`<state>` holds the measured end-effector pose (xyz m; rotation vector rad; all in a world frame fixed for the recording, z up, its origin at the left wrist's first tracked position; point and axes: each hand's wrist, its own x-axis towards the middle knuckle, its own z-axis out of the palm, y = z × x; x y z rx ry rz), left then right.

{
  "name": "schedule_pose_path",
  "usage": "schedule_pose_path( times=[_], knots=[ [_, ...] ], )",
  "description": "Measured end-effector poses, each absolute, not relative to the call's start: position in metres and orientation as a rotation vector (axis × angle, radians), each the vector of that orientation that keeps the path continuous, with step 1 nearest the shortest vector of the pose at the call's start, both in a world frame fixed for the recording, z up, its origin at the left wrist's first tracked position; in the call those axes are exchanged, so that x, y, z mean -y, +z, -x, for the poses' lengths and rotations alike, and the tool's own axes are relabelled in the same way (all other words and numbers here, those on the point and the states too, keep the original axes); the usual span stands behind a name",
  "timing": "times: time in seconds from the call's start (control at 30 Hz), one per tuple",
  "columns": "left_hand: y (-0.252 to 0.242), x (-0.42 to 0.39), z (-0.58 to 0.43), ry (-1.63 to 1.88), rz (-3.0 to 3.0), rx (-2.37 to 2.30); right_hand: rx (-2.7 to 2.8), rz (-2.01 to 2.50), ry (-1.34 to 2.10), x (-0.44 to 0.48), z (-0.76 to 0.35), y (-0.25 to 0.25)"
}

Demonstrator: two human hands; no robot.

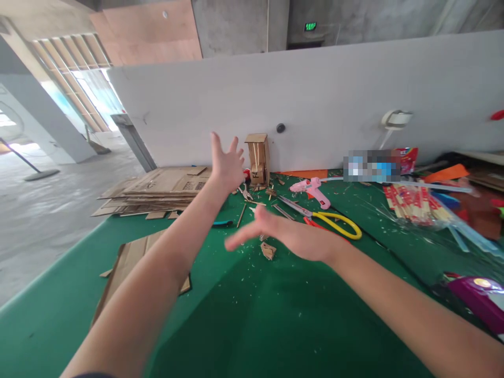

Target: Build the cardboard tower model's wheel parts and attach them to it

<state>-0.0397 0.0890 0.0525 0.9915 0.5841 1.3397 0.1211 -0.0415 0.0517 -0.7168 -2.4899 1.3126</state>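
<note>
My left hand [228, 167] reaches out with its fingers spread and nothing in it. Just right of it stands a small cardboard box structure [258, 157] with thin sticks down its front, close to the grey partition. My right hand [283, 233] hovers over the table, palm turned inward, its fingers stretched out and holding nothing. Beyond it lie yellow-handled scissors [339, 221] and a pink hot glue gun [313, 191]. A torn cardboard scrap [268, 251] rests below the right hand. Metal pliers [244, 193] are partly visible between the hands.
Flattened cardboard sheets [157, 191] are stacked at the back left, and another cardboard piece [129, 257] lies under my left forearm. Packets of wooden sticks [413, 202], pale glue sticks [472, 236] and a purple device [476, 299] occupy the right side. Small scraps dot the green table [244, 325].
</note>
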Motion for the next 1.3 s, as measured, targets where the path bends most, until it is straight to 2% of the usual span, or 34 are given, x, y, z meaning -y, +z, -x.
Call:
schedule_pose_path(
  times=[0.07, 0.2, 0.3, 0.5, 0.63, 0.7, 0.77, 0.83, 0.93, 1.07, 1.2, 1.3],
  knots=[
    [0.048, -0.086, 0.059, 1.257, -0.959, -0.468, 2.710, 0.864, 1.272, 0.040, -0.139, 0.052],
    [0.035, -0.069, 0.073, 1.152, -0.932, -0.280, 2.756, 1.091, 0.926, 0.027, -0.156, 0.053],
    [0.027, -0.061, 0.068, 1.144, -0.898, -0.282, 2.733, 1.068, 0.618, 0.017, -0.155, 0.042],
    [0.011, -0.050, 0.040, 1.211, -0.798, -0.323, 2.541, 0.993, -0.256, 0.022, -0.123, 0.012],
    [0.012, -0.036, 0.017, 1.194, -0.779, -0.296, 2.578, 0.767, -0.547, 0.015, -0.113, -0.003],
    [0.019, -0.032, 0.014, 1.217, -0.825, -0.301, 2.523, 0.896, -0.624, -0.002, -0.120, -0.007],
    [0.027, -0.033, 0.023, 1.288, -0.876, -0.347, 2.367, 1.245, -0.666, -0.020, -0.133, -0.006],
    [0.035, -0.037, 0.039, 1.357, -0.913, -0.422, 2.301, 1.395, -0.693, -0.031, -0.145, 0.002],
    [0.042, -0.043, 0.062, 1.483, -0.915, -0.520, 2.337, 1.290, -0.672, -0.026, -0.149, 0.020],
    [0.046, -0.039, 0.070, 1.560, -0.815, -0.660, 2.328, 1.282, -0.397, 0.007, -0.136, 0.038],
    [0.041, 0.005, 0.075, 1.192, -0.917, -0.765, 2.569, 1.070, -0.251, 0.061, -0.134, 0.042],
    [0.021, 0.071, 0.094, 0.793, -1.093, -0.680, 2.676, 1.094, 0.088, 0.115, -0.158, 0.032]
  ],
)
